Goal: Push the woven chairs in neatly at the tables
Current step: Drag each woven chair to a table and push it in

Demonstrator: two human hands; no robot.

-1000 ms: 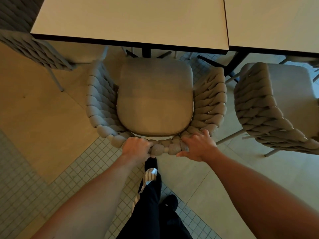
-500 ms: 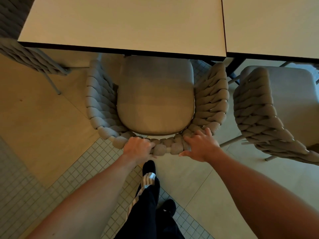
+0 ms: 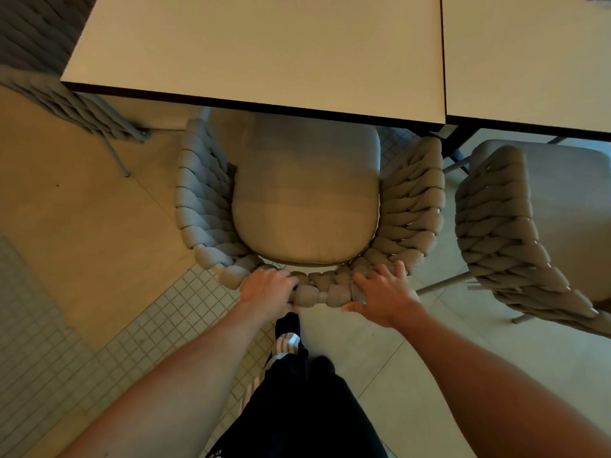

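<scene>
Both hands are on the top of the back of the woven chair (image 3: 307, 206): the left hand (image 3: 268, 287) has its fingers curled over the thick rope rim, and the right hand (image 3: 385, 294) lies on it with fingers spread a little apart. The front of the chair's seat is under the edge of the table (image 3: 258, 47) (a second table (image 3: 529, 54) touches it on the right). Another woven chair (image 3: 515, 233) stands just beside it on the right.
</scene>
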